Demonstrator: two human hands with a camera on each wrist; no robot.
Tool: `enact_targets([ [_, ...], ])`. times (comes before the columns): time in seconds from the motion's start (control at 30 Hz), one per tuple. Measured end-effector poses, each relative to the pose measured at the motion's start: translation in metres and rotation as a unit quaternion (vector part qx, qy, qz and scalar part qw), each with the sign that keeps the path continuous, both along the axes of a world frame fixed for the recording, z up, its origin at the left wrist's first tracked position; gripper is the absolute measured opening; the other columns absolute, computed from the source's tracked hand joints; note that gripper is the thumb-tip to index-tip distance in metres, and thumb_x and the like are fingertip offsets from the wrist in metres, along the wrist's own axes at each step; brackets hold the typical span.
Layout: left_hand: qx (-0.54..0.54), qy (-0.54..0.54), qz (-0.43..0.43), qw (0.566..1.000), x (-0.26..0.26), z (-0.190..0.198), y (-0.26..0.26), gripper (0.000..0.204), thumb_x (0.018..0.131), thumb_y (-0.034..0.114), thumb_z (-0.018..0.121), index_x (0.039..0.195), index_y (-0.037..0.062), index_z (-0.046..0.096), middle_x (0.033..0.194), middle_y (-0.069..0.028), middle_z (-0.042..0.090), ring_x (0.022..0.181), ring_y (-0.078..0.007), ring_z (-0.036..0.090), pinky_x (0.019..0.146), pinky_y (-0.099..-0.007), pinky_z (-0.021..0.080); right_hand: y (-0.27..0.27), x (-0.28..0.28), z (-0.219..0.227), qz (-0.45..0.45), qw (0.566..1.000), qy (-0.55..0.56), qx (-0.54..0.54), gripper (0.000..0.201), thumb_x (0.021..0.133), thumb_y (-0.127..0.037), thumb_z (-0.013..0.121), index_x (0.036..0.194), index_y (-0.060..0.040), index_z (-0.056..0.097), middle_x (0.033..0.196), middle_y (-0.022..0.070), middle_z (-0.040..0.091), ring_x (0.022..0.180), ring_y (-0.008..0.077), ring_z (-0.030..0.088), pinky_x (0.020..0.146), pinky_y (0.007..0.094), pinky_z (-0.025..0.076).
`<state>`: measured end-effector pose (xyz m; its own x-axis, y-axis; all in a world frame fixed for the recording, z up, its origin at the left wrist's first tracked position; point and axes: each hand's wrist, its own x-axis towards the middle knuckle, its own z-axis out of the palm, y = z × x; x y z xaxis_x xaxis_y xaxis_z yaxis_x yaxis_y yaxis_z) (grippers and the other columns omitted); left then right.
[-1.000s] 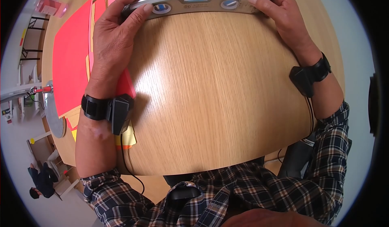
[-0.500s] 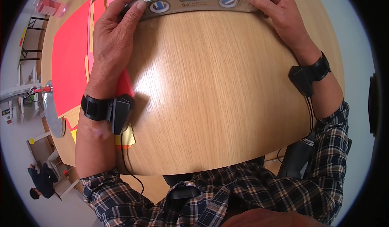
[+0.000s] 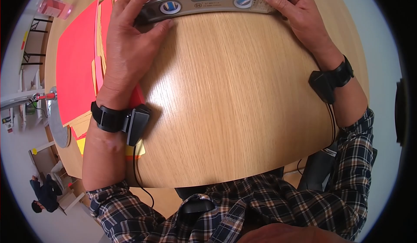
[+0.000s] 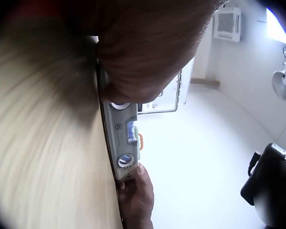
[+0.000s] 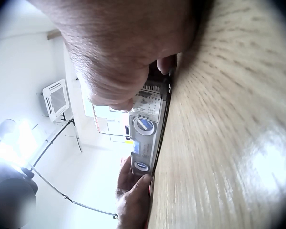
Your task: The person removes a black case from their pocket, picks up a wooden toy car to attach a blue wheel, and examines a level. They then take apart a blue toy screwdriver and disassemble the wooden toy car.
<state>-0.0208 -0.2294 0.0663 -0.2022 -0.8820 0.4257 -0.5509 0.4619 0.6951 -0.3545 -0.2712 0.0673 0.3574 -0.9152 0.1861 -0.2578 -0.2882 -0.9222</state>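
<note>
A grey spirit level [image 3: 217,3] with a blue vial in its top and two round vials in its face stands on its long edge on the wooden table [image 3: 230,91]. My left hand [image 3: 132,43] holds its left end, fingers over the top and thumb low at the front, near the tabletop. At the other end my right hand [image 3: 299,15] grips it, thumb on the front face and fingers behind. In the right wrist view, the level [image 5: 145,129] runs between both hands. The left wrist view shows the right hand's thumb [image 4: 141,172] against the level's upper edge.
Red folders [image 3: 78,56] and yellow sheets lie stacked left of and partly under my left arm. A pink clear container [image 3: 55,7] is at the far left. Cables [image 3: 135,169] trail from the wrist cameras. Another person [image 3: 45,191] is in the background at lower left.
My left hand has shifted right and its thumb has slid from the level's upper front down to its lower edge. The level has moved slightly left and away. The right hand keeps its grip.
</note>
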Motion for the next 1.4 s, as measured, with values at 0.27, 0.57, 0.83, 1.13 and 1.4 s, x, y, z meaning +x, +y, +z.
enact_targets([
  [0.27,-0.01,-0.021,-0.026,0.999,0.0,0.003,0.0,0.055,0.095,0.002,0.083,0.147,0.0097,0.068,0.146,-0.0093,0.061,0.135,-0.0201,0.062,0.116,-0.0339,0.051,0.001,-0.001,0.002,-0.01,1.0,0.022,-0.018,0.019,0.111,-0.02,0.068,0.116,-0.002,0.073,0.095,-0.0031,0.063,0.084,0.0061,0.054,0.075,0.0237,0.047],
  [0.57,-0.035,-0.009,-0.012,0.999,0.005,0.0,-0.004,0.034,0.105,0.017,0.077,0.137,0.0099,0.074,0.122,-0.0082,0.068,0.109,-0.0196,0.068,0.095,-0.0307,0.056,0.002,0.0,0.005,-0.023,0.998,0.051,-0.006,0.02,0.107,-0.02,0.075,0.115,-0.0019,0.073,0.096,-0.0026,0.066,0.085,0.0061,0.057,0.076,0.024,0.049],
  [0.83,-0.048,-0.02,-0.016,0.999,0.005,0.0,-0.004,0.033,0.106,0.017,0.075,0.138,0.0098,0.074,0.12,-0.0075,0.068,0.109,-0.0173,0.067,0.095,-0.0303,0.056,-0.004,-0.006,-0.007,-0.012,1.0,0.024,-0.015,0.019,0.105,-0.017,0.076,0.116,-0.0018,0.073,0.097,-0.0028,0.066,0.085,0.0053,0.057,0.075,0.0237,0.049],
  [1.13,0.005,0.01,0.015,1.0,0.005,0.0,-0.002,0.039,0.101,0.016,0.081,0.138,0.0085,0.072,0.123,-0.009,0.066,0.112,-0.0192,0.069,0.099,-0.0331,0.057,0.002,-0.002,0.004,-0.009,1.0,0.014,-0.006,0.019,0.107,-0.019,0.073,0.116,-0.0016,0.073,0.096,-0.0022,0.068,0.085,0.0061,0.058,0.076,0.0236,0.05],
  [1.4,-0.066,-0.004,-0.03,0.997,0.007,-0.001,-0.004,0.036,0.1,0.011,0.08,0.136,0.0104,0.076,0.138,-0.0115,0.064,0.124,-0.0226,0.066,0.105,-0.0344,0.056,0.0,-0.003,0.001,-0.016,0.999,0.031,-0.001,0.019,0.109,-0.02,0.071,0.115,-0.0021,0.074,0.095,-0.0017,0.068,0.084,0.0063,0.058,0.075,0.0237,0.05],
])
